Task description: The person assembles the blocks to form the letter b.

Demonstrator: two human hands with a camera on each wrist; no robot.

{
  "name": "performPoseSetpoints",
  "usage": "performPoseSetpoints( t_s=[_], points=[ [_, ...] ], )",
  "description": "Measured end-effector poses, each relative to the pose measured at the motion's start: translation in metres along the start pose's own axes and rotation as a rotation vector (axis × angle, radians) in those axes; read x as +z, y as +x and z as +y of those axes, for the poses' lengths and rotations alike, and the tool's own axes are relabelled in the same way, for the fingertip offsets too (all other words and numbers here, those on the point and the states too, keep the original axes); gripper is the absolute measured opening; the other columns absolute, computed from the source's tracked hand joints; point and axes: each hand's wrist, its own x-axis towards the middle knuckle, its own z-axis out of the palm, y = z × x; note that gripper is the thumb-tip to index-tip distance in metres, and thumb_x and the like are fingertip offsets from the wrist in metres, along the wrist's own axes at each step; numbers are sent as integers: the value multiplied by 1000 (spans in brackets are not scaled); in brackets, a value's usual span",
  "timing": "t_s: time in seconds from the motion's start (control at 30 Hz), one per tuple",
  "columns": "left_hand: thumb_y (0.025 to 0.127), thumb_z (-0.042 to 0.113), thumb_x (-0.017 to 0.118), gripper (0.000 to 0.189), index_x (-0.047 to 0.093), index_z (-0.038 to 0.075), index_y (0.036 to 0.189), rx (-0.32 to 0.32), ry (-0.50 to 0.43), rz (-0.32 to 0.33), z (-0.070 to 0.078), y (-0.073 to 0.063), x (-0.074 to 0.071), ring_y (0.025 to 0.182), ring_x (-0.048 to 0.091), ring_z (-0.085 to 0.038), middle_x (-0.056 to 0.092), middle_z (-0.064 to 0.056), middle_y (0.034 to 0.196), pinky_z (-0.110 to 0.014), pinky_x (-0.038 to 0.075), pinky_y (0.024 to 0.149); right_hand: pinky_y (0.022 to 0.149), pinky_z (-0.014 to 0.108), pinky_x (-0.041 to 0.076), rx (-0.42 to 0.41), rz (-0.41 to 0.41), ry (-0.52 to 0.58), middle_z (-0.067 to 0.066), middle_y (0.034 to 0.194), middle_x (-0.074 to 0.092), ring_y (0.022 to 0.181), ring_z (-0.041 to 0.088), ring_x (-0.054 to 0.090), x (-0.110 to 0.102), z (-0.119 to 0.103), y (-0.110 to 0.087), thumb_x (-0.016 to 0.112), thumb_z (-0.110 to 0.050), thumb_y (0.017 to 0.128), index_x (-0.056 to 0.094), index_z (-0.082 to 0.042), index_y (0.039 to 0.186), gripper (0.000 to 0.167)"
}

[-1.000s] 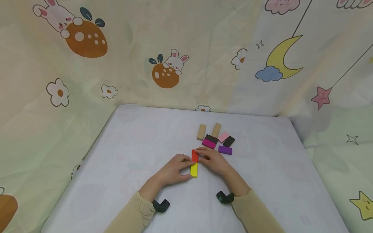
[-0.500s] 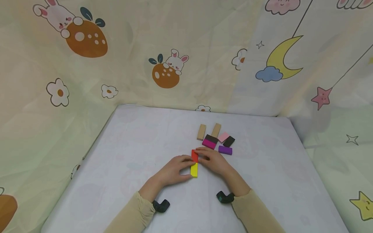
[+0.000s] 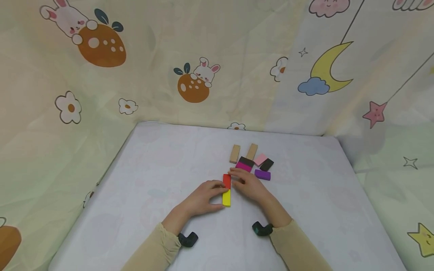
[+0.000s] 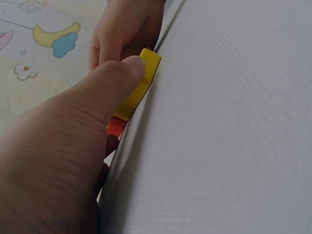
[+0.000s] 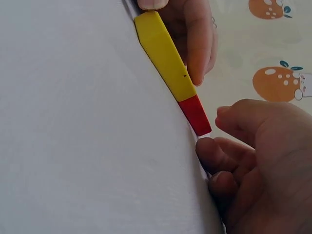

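A yellow block and a red block lie end to end on the white tabletop, the red one farther off. My left hand grips the yellow block, its thumb at the near end and a fingertip by the seam between the two. In the right wrist view the yellow block shows its long side, with the red block against its end. Just right of the red block, my right hand has loosely bent fingers and a gap between it and the block.
Beyond the right hand lies a loose group: two plain wooden blocks, two black blocks, a magenta block, a pink block and a purple block. A printed cloth wall stands behind the table.
My right hand's fingers have come off the red block and shifted slightly away, toward the magenta block. The left hand and both blocks look nearly still.
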Motion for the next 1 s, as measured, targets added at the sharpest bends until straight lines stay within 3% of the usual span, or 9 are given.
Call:
performPoseSetpoints(
  t_s=[0.2,0.47,0.6,0.7,0.8,1.0],
  points=[
    [89,45,71,56,57,28,140,4,-2,14,0,1,1,130,47,-15,50,6,140,-36,39,112,106,50,47,115,55,19,-7,148,52,127,22,55,-4,-2,4,60,-33,97,56,-32,140,43],
    [89,45,70,54,57,27,139,11,4,21,0,1,2,129,48,-16,51,6,140,-37,40,111,92,46,55,237,115,26,0,142,54,92,24,61,-15,2,13,57,-33,98,51,-28,144,46],
    [89,45,70,54,58,27,138,15,10,19,0,1,2,129,48,-15,51,6,140,-36,40,110,105,52,47,179,105,-2,0,151,47,124,29,56,-20,3,18,55,-31,99,50,-25,145,47],
    [89,45,71,54,58,27,138,19,13,24,0,0,1,128,48,-15,51,6,139,-36,40,110,115,55,35,111,68,-35,-3,158,38,146,28,36,-23,3,22,56,-31,99,46,-24,148,50],
    [89,44,71,55,58,26,138,24,18,29,-1,0,1,128,49,-16,51,5,139,-37,41,109,117,55,32,69,15,-74,-5,161,33,149,26,30,-24,2,27,56,-32,99,42,-25,151,53],
    [89,44,70,54,58,26,138,33,13,30,-1,0,1,127,49,-16,51,5,139,-36,41,109,118,54,30,23,-48,-142,-5,159,35,148,26,32,-26,1,31,51,-28,102,47,-28,148,47]
  ],
)
